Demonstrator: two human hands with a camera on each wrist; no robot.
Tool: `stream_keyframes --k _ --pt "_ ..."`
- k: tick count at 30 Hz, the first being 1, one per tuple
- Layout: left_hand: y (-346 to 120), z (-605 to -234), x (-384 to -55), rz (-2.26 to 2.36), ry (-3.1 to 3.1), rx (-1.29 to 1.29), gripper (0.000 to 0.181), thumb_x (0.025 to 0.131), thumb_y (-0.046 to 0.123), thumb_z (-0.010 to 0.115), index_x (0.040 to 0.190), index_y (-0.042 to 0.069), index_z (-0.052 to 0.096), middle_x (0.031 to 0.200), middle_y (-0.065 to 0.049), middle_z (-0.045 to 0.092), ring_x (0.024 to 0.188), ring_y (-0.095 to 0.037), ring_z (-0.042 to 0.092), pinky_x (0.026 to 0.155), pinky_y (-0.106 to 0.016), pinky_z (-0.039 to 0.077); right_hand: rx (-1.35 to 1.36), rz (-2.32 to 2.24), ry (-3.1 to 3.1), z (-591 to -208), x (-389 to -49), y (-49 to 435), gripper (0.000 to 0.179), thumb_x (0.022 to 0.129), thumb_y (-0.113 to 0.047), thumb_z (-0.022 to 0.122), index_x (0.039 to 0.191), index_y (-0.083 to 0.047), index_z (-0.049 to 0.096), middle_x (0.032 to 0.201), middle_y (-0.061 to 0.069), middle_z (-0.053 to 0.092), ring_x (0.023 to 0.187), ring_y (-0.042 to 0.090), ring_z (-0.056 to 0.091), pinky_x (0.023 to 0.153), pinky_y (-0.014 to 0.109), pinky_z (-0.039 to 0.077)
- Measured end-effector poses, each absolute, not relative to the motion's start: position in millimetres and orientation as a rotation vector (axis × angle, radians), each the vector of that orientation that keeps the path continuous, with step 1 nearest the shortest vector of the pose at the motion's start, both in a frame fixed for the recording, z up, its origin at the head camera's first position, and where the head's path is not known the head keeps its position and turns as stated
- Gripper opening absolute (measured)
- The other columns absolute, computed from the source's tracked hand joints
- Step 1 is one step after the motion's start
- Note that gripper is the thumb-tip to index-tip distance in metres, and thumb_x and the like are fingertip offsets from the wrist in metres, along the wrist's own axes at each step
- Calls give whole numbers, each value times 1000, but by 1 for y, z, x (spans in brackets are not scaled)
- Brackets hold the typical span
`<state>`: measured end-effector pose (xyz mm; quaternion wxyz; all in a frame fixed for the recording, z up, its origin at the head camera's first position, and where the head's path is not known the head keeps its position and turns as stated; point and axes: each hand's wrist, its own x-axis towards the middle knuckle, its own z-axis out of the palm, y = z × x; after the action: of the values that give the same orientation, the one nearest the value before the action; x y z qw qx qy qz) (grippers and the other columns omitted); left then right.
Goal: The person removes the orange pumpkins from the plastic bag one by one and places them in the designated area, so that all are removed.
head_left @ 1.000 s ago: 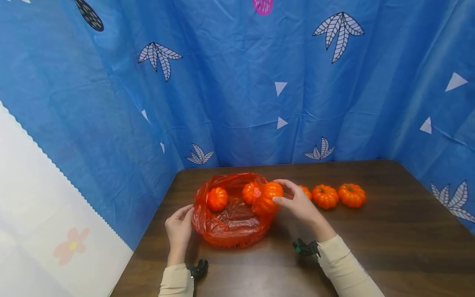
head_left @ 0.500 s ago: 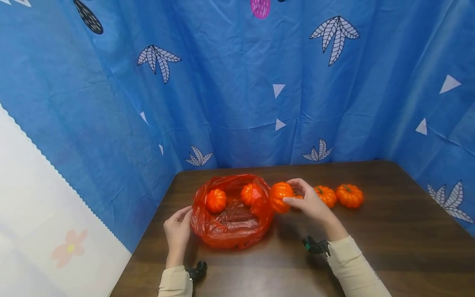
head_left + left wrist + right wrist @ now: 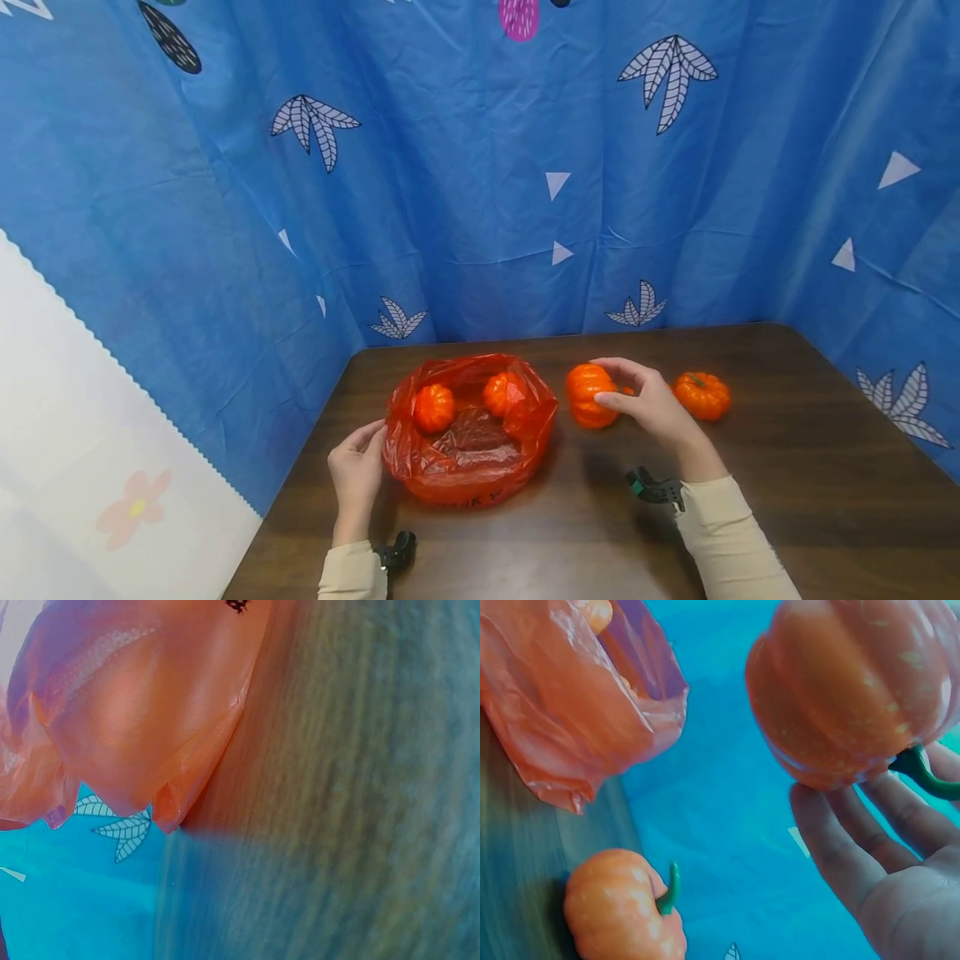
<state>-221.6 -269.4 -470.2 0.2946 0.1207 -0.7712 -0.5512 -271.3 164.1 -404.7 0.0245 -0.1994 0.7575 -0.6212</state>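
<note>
My left hand [image 3: 356, 471] pinches the left rim of a red plastic bag [image 3: 480, 482], which stands with its mouth spread wide. Inside it lie two small orange pumpkins, one at the left [image 3: 434, 408] and one at the back right [image 3: 497, 393]. To the right of the bag, my right hand [image 3: 660, 408] grips another orange pumpkin [image 3: 590, 396] between thumb and fingers, raised over the table. The right wrist view shows this pumpkin's [image 3: 847, 690] green stem turned toward the palm. In the left wrist view the bag [image 3: 142, 712] appears but the left hand does not.
A ribbed orange pumpkin [image 3: 701, 396] sits on the dark wooden table [image 3: 810, 467] right of my right hand. Behind that hand, another is mostly hidden; the right wrist view shows a pumpkin [image 3: 619, 907] with a green stem on the table. A blue patterned curtain [image 3: 487, 208] hangs behind.
My right hand has carried the pumpkin rightward, from over the bag's right rim to clear of it, and now covers more of the pumpkins behind. The left hand keeps its hold on the rim.
</note>
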Motion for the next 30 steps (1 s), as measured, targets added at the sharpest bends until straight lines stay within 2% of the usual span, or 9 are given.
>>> stream_keyframes --k 5,11,13,15,24,30 --pt "-270 -471 -222 -1472 -2046 314 17 93 11 71 106 2 77 105 -20 76 79 6 69 70 -10 56 -653 -1905 2301 -404 -271 170 55 93 -16 71 142 -4 52 135 21 57 104 20 65 83 30 61" --pt "-269 -471 -223 -1455 -2042 299 16 92 9 71 105 1 77 104 -20 76 77 10 67 70 -9 55 -612 -1841 2370 -404 -273 172 60 89 -20 75 142 -5 50 140 21 55 126 40 52 88 24 57" --pt "-269 -471 -224 -1449 -2042 297 16 92 8 71 105 1 77 104 -20 76 77 10 67 70 -9 55 -592 -1821 2384 -404 -273 172 59 88 -22 77 140 -5 52 139 20 56 128 42 50 89 24 57" --pt "-269 -471 -223 -1452 -2041 296 16 92 8 71 105 0 77 104 -21 76 77 10 67 70 -9 55 -592 -1815 2384 -405 -272 172 57 88 -22 77 137 -5 54 136 21 57 126 43 52 87 26 58" --pt "-267 -470 -223 -1477 -1989 251 16 90 6 73 102 -3 77 101 -25 75 76 10 67 67 -9 55 -661 -1730 2449 -410 -273 177 53 88 -24 77 134 -6 59 131 17 62 113 29 59 85 26 59" --pt "-267 -470 -223 -1473 -1995 247 17 90 7 74 103 -3 77 102 -24 75 76 9 66 67 -8 54 -675 -1701 2440 -415 -276 179 52 88 -23 78 134 -7 59 129 16 63 111 27 60 85 27 59"
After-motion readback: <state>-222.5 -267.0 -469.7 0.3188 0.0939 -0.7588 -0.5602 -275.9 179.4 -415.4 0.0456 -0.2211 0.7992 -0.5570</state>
